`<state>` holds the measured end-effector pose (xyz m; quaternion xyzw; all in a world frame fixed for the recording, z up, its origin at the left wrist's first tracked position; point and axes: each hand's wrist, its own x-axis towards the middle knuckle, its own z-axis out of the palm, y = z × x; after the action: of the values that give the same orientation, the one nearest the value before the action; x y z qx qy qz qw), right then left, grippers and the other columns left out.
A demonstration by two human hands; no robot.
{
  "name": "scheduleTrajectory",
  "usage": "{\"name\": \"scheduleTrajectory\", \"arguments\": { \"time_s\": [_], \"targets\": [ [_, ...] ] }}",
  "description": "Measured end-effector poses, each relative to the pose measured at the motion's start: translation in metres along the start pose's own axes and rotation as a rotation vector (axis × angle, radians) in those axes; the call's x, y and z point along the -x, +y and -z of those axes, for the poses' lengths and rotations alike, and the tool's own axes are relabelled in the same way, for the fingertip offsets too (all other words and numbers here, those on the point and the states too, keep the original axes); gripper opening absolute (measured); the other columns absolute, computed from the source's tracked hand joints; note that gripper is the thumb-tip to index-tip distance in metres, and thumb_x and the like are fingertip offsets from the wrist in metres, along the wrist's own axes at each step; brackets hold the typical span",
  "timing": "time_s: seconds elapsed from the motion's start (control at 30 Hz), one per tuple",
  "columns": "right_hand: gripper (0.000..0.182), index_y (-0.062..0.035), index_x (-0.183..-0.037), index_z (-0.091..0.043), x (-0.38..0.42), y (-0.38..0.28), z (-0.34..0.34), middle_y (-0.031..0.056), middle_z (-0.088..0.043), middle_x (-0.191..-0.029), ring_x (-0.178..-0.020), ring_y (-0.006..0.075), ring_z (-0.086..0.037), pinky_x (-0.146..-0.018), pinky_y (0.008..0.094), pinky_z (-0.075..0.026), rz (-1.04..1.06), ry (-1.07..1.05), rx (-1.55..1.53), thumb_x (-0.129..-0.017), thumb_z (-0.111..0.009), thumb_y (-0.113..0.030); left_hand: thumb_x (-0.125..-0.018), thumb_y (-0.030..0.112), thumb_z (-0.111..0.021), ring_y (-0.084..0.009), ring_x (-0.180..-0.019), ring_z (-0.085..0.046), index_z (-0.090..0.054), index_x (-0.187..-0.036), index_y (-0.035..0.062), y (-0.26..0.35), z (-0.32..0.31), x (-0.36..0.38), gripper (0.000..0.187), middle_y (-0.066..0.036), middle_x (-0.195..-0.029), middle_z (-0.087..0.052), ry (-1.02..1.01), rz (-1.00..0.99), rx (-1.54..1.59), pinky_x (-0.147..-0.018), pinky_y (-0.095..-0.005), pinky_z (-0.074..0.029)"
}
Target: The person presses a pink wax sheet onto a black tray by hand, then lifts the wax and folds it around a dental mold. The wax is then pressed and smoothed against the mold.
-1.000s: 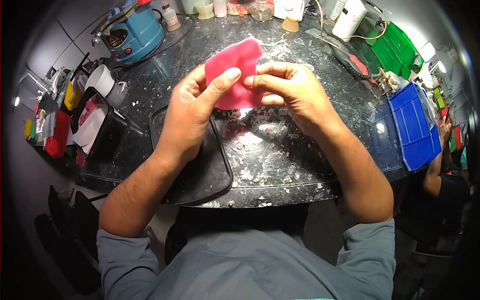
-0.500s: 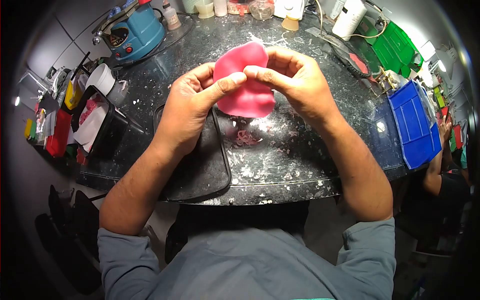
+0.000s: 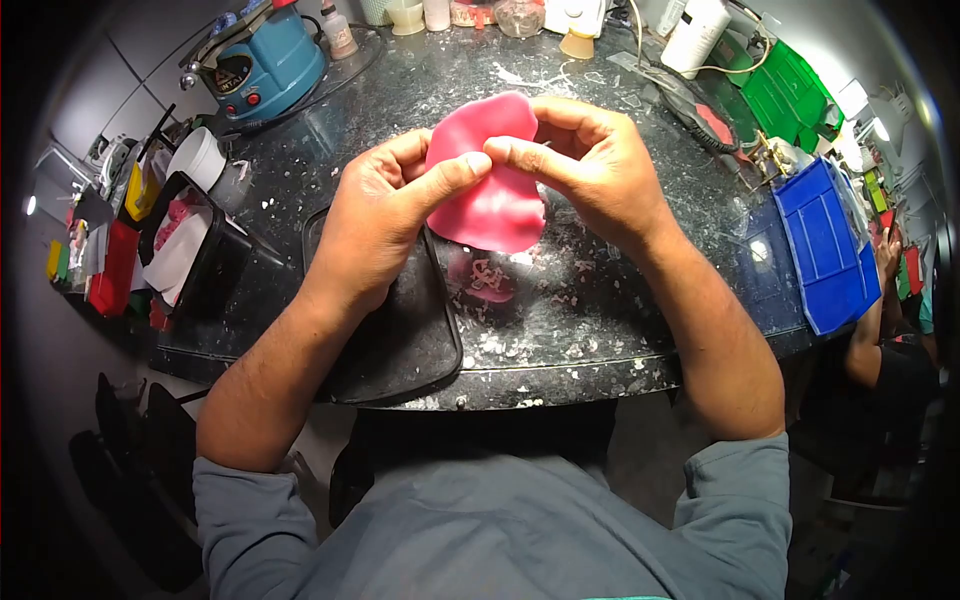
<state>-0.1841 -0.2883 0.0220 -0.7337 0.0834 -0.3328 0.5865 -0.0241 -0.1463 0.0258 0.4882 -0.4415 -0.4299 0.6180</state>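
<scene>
A thin, bent sheet of pink wax [image 3: 495, 215] is held up above the dark worktop, its surface wavy and its outline rounded. My left hand [image 3: 385, 200] pinches it from the left, thumb pressed on the near face. From the other side my right hand [image 3: 605, 175] grips it, the thumb meeting the left thumb near the sheet's middle. Fingers of both hands are partly hidden behind the wax. Below it, small pale and pink shavings [image 3: 490, 275] lie on the worktop [image 3: 560, 340].
A black tray [image 3: 395, 350] lies under my left forearm. Left stand a black bin [image 3: 225, 240] with pink scraps, a white bowl [image 3: 198, 158] and a blue machine [image 3: 265, 70]. At right are blue [image 3: 828, 240] and green [image 3: 790, 95] plastic pieces; another person's arm [image 3: 868, 335] shows beyond.
The sheet's lower part has swung slightly downward and its folds look smoother. Both hands keep their pinch with almost no shift.
</scene>
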Motion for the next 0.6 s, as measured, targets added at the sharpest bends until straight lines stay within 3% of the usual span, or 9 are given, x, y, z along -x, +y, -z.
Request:
{"name": "scheduleTrajectory", "arguments": {
  "time_s": [0.27, 0.37, 0.6],
  "targets": [
    [0.034, 0.0029, -0.122, -0.070, 0.001, 0.000, 0.005, 0.0092, -0.077, -0.106, -0.094, 0.0121, -0.072, -0.085, 0.0260, -0.058, -0.077, -0.098, -0.118, -0.093, -0.077, -0.013, -0.096, 0.021, -0.072, -0.0125, -0.098, -0.069, -0.066, -0.124, -0.0041, 0.003, -0.001, 0.001, 0.039, -0.008, -0.111, -0.073, -0.024, 0.020, -0.035, -0.093, -0.0280, -0.054],
    [0.034, 0.0036, -0.124, -0.069, 0.001, -0.004, 0.010, 0.0112, -0.076, -0.111, -0.099, 0.0142, -0.072, -0.089, 0.0277, -0.058, -0.111, -0.162, -0.120, -0.095, -0.075, -0.011, -0.096, 0.016, -0.073, -0.0106, -0.093, -0.070, -0.068, -0.116, -0.0041, 0.002, -0.003, 0.001, 0.029, -0.009, -0.105, -0.075, -0.034, -0.001, 0.078, -0.087, -0.0236, -0.055],
    [0.031, 0.0024, -0.123, -0.071, -0.001, -0.006, 0.012, 0.0088, -0.076, -0.109, -0.100, 0.0121, -0.070, -0.090, 0.0275, -0.056, -0.100, -0.204, -0.115, -0.097, -0.073, -0.014, -0.097, 0.025, -0.072, -0.0092, -0.093, -0.068, -0.070, -0.118, -0.0019, 0.005, -0.001, -0.001, 0.034, -0.006, -0.103, -0.074, -0.065, 0.054, 0.122, -0.087, -0.0247, -0.053]
  ]
}}
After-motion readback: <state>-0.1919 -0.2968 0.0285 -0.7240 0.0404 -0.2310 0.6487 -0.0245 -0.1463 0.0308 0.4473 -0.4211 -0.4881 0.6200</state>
